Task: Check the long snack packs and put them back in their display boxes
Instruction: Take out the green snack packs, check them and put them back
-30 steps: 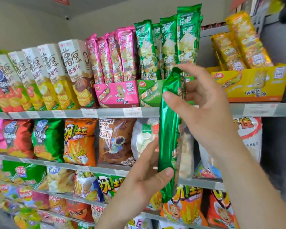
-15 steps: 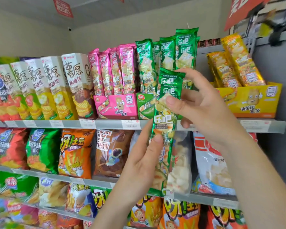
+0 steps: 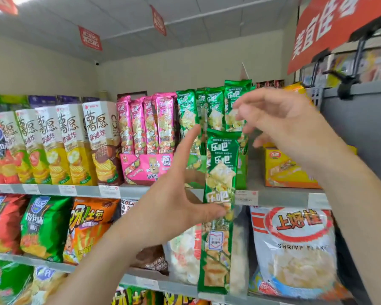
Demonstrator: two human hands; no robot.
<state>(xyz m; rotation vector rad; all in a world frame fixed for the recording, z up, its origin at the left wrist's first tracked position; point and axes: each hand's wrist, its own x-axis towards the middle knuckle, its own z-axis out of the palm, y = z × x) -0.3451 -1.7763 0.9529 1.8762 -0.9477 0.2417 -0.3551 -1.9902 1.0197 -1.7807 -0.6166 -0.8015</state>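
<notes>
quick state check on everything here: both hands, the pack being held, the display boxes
held green pack: upright, out of its box, pinched by the left hand
left hand: grips the pack, thumb in front, index finger straight
right hand: open, blurred, off the pack, by the shelved green packs
green display box: packs standing in it, partly hidden
pink display box: packs standing upright in it

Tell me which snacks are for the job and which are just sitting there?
Job: green pack, left hand holding it, right hand, green display box, pink display box.
Just there: tall chip cartons, shrimp flakes bag, red hanging signs.
</notes>
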